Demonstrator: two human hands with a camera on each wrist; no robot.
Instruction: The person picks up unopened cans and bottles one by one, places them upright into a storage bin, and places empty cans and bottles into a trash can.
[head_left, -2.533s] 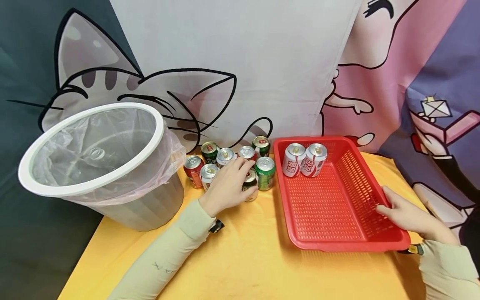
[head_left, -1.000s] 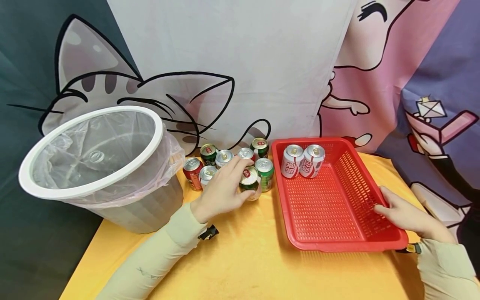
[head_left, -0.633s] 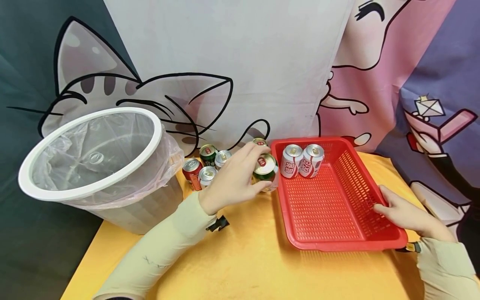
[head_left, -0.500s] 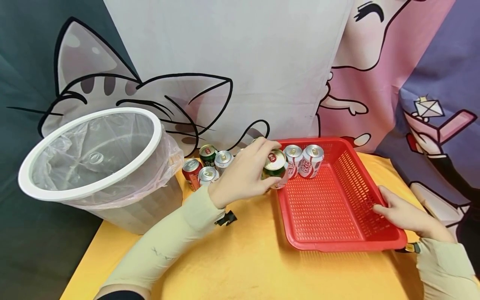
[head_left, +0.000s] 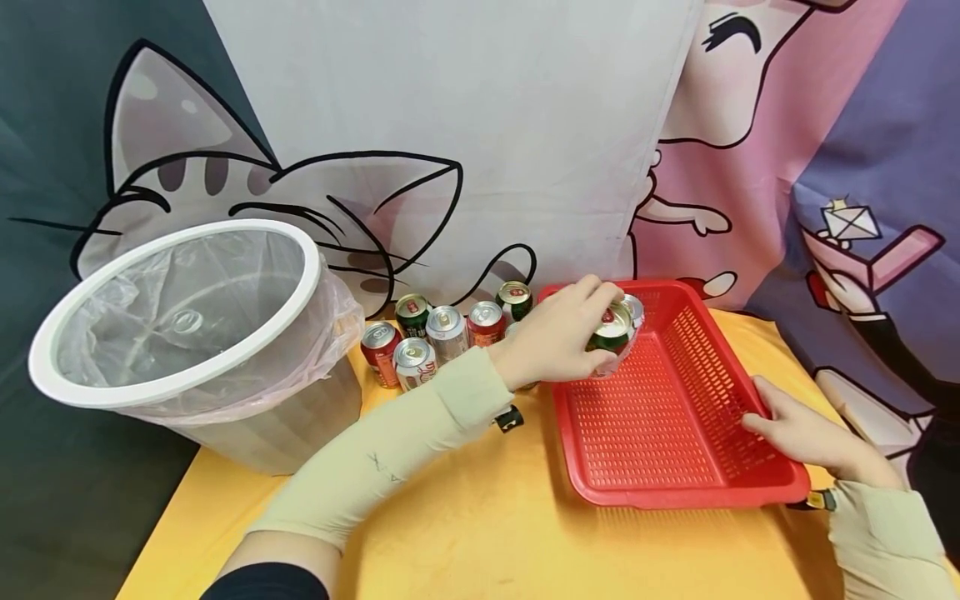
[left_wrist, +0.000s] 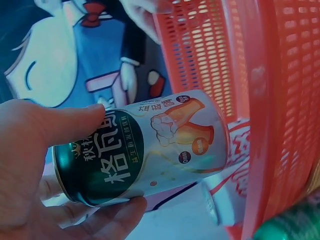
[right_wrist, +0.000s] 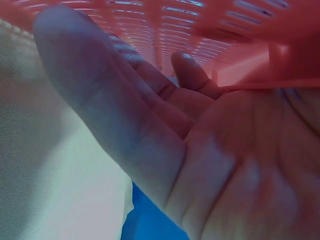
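My left hand (head_left: 551, 337) grips a drink can (head_left: 612, 329) round its side, above the left part of a red plastic basket (head_left: 645, 425). In the left wrist view the can (left_wrist: 172, 140) is green at the lid end and white below, with printed mugs, and lies between thumb and fingers. White-and-red cans (left_wrist: 227, 192) stand in the basket, mostly hidden behind my left hand in the head view. My right hand (head_left: 810, 429) holds the basket's right rim, thumb inside. The right wrist view shows its fingers (right_wrist: 95, 85) under the mesh.
Several cans stand grouped against the backdrop, among them a red can (head_left: 380, 354), a white can (head_left: 415, 362) and a gold-topped green can (head_left: 514, 300). A lined waste bin (head_left: 307, 425) stands left of them on the yellow cloth (head_left: 465, 500).
My left hand has lifted the green-and-white can from the group and carried it right, over the basket. My right hand keeps its hold on the rim.
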